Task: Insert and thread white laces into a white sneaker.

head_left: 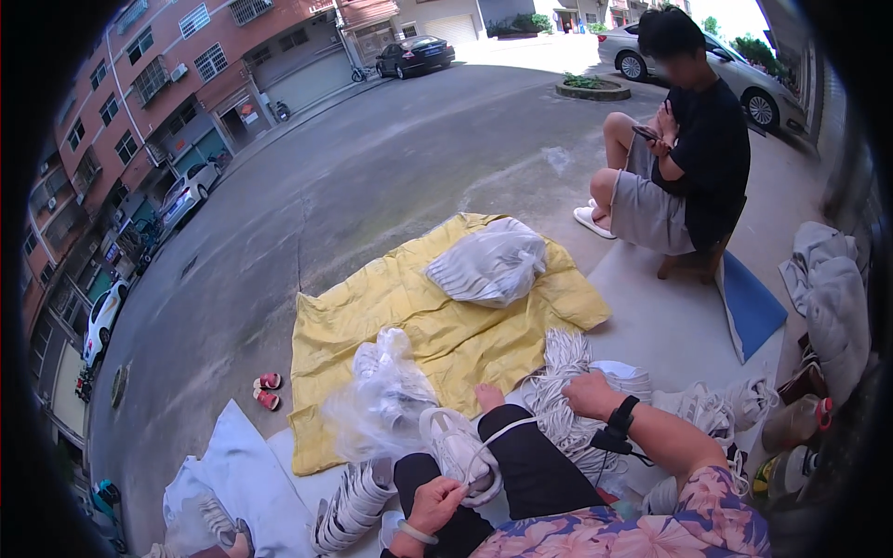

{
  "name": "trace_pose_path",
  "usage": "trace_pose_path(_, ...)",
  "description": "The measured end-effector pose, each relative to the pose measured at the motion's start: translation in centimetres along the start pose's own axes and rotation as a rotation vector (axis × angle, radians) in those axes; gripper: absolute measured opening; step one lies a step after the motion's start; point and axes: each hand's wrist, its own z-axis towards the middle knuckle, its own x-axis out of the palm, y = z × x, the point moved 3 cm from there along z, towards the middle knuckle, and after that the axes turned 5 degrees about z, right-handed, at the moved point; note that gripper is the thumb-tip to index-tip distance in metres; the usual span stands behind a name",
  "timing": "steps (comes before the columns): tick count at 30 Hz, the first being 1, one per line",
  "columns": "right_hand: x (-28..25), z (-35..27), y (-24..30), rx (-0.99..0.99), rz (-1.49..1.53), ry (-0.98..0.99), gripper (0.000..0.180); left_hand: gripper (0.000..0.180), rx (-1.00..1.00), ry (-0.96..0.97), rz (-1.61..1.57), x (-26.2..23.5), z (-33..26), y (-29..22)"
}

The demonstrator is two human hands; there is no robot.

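Observation:
A pale sneaker (456, 446) rests between my knees, its toe end toward me. Beside it my left hand (437, 507) pinches a white shoelace (493, 439), which arcs up from the shoe across my right knee. My right hand (593, 395) reaches out over a heap of loose white laces (556, 381), fingers curled down onto them; the fingertips are partly hidden. Left of my leg stands a stack of pale shoe pieces (352, 507). Farther off, clear plastic bags with pale shoe parts (391, 377) lie on a yellow sheet (363, 307).
Another full plastic bag (493, 260) sits on the yellow sheet. A seated person (698, 139) holds a phone at the right. More pale shoes (716, 409) and a bottle (791, 423) lie right of me. Red sandals (267, 391) are on the pavement; parked cars (416, 56) stand beyond.

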Motion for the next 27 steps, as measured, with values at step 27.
trace_pose_path(27, -1.6, 0.4, 16.9, -0.607, 0.835, -0.205, 0.016, 0.006, 0.382, -0.143, 0.463, 1.3, 2.3, -1.2)
